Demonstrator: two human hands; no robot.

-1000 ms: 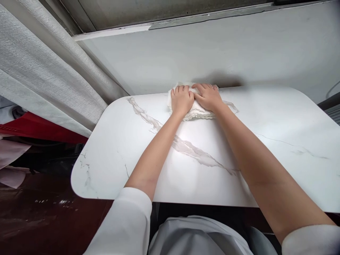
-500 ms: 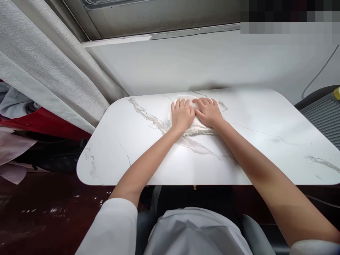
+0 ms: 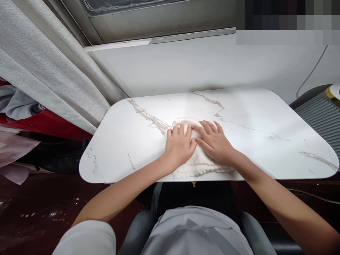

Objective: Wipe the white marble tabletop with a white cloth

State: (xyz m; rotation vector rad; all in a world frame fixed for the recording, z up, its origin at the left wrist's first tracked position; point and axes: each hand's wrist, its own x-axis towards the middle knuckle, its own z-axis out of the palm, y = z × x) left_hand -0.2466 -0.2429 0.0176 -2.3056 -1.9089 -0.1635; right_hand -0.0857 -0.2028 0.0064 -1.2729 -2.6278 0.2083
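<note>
A folded white cloth (image 3: 198, 164) with a wavy edge lies on the white marble-patterned table (image 3: 255, 141), close to its front edge. My left hand (image 3: 179, 143) rests flat on the cloth's left side, fingers stretched away from me. On the right side my right hand (image 3: 212, 140) lies palm down with its fingers spread. The two thumbs nearly meet over the middle of the cloth. Both palms press on the fabric, so the part beneath them is hidden.
A light curtain (image 3: 58, 60) hangs at the left, beside clothes and a red item (image 3: 53, 124). Behind the table stand a wall (image 3: 170, 67) and a window frame (image 3: 159, 21). A grey ribbed object (image 3: 318, 120) is at the right edge, near a cable (image 3: 313, 71).
Both hands and the cloth have slid from the back of the table toward me, near the front edge. The fingers stay stretched out on the cloth.
</note>
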